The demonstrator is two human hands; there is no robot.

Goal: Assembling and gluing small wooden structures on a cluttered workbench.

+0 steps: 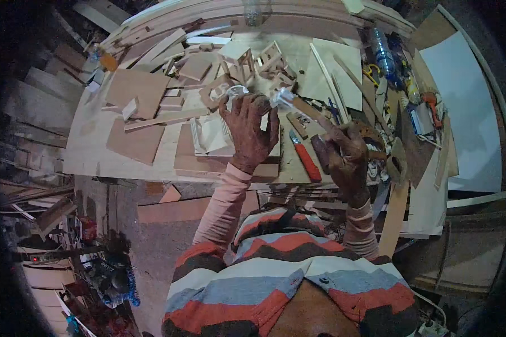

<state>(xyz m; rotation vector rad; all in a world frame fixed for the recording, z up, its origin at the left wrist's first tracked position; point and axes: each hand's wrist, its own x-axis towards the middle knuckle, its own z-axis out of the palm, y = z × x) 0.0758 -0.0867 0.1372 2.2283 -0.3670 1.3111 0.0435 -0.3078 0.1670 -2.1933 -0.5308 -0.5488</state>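
Note:
My right hand [346, 160] is closed around a flat wooden stick [309, 110]. White paste [283, 98] coats the stick's far end, just right of my left fingertips. My left hand [248, 126] has its fingers bent down round a small, round, white-rimmed container [238, 90], mostly hidden behind them. Below that hand lies a small pale wooden frame piece [212, 137] on a stack of brown boards [226, 166]. Between my hands rests a red-handled utility knife [306, 160], with a small wooden block [297, 126] beyond it.
Small wooden box-like models [237, 55] stand farther back. Brown panels [136, 90] and strips cover the left side. Toward the right are a thin pale sheet [336, 70], a clear plastic bottle [383, 51], yellow-handled scissors [371, 73] and an orange-red tool [432, 106].

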